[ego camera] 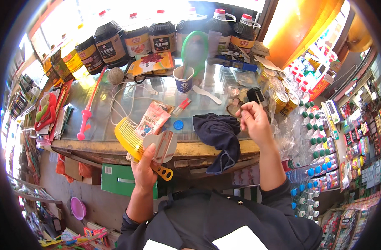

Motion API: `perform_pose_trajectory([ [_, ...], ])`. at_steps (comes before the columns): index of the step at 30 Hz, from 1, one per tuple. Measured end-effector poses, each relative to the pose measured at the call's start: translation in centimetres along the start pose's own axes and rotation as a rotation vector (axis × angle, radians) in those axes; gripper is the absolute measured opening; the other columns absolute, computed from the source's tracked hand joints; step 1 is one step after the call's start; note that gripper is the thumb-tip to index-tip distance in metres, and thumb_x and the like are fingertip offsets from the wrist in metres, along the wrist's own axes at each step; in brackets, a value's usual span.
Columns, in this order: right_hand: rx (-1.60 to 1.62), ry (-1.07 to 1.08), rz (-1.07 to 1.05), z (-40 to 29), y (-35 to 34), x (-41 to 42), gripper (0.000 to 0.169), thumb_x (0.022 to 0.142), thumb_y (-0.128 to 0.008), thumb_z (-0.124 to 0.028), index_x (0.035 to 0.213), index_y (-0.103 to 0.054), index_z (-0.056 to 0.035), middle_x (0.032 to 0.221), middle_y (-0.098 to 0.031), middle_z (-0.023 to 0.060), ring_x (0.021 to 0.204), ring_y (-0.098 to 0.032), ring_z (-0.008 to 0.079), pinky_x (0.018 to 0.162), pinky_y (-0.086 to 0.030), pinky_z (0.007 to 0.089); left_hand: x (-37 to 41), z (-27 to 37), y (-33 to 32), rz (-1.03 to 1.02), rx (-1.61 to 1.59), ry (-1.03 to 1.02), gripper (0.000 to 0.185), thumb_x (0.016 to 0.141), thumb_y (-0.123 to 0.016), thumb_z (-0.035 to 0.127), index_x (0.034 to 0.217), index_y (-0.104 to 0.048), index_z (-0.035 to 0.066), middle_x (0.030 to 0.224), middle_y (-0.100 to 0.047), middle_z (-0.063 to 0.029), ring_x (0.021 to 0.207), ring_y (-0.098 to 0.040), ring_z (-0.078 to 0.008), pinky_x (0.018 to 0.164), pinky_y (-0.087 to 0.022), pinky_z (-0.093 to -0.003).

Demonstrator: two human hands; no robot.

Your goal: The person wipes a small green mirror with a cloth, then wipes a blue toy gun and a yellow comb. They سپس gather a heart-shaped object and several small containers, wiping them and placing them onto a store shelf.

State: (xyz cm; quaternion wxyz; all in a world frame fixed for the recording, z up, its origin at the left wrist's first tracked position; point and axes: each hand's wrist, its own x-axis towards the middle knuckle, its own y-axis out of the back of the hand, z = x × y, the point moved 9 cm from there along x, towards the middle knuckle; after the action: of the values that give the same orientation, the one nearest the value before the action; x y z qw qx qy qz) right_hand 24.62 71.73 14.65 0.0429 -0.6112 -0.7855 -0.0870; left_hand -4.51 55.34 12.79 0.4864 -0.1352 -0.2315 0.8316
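My left hand point(146, 170) grips a yellow comb point(128, 137) together with a small, shiny heart-shaped piece, apparently a mirror point(162, 146). Behind the comb's teeth is a pink printed packet point(154, 117); whether it is held or lies on the counter is unclear. Over the counter's right side, my right hand point(254, 122) has its thumb and fingers drawn together. Its fingertips are close to a roll of tape point(232, 107) and a black brush point(255, 94); I cannot make out whether anything small is pinched there. A dark blue cloth point(217, 131) hangs over the wooden front edge beside that hand.
The glass-topped counter point(100, 125) carries a paper cup point(182, 82) with a green-rimmed round object point(195, 53) above it, a white plastic spoon point(207, 94), a blue cap point(178, 125) and a pink wand point(84, 122). Large bottles point(111, 43) line the back. Bottled drinks point(303, 178) stand right.
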Motion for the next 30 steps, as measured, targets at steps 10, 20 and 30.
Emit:
perform_pose_trajectory([
  [10, -1.121, 0.576, -0.256, -3.8, -6.5, -5.2, 0.037, 0.078, -0.068, -0.024, 0.108, -0.060, -0.0055, 0.083, -0.054, 0.0092, 0.081, -0.054, 0.0256, 0.070, -0.047, 0.0350, -0.1, -1.0, 0.8, -0.065, -0.014, 0.018, 0.038, 0.088, -0.060, 0.011, 0.125, -0.053, 0.004, 0.105, -0.063, -0.0029, 0.073, -0.058, -0.0049, 0.054, -0.041, -0.0176],
  [20, -0.812, 0.618, -0.062, -3.7, -4.3, -4.2, 0.024, 0.078, -0.073, -0.024, 0.078, -0.056, -0.0061, 0.066, -0.054, 0.0057, 0.060, -0.052, 0.0189, 0.055, -0.044, 0.0320, -0.5, -1.4, 1.4, -0.069, 0.000, 0.010, 0.030, 0.088, -0.062, 0.013, 0.116, -0.057, 0.006, 0.089, -0.063, 0.0005, 0.063, -0.052, -0.0036, 0.050, -0.036, -0.0173],
  [30, -0.972, 0.274, 0.012, -0.2, -2.9, -0.2, 0.019, 0.087, -0.062, -0.021, 0.085, -0.053, -0.0044, 0.076, -0.060, 0.0125, 0.070, -0.061, 0.0293, 0.060, -0.047, 0.0381, -1.1, -1.4, 1.3, -0.058, -0.001, 0.021, 0.033, 0.087, -0.062, 0.011, 0.120, -0.056, 0.005, 0.098, -0.063, -0.0016, 0.070, -0.057, -0.0058, 0.054, -0.041, -0.0187],
])
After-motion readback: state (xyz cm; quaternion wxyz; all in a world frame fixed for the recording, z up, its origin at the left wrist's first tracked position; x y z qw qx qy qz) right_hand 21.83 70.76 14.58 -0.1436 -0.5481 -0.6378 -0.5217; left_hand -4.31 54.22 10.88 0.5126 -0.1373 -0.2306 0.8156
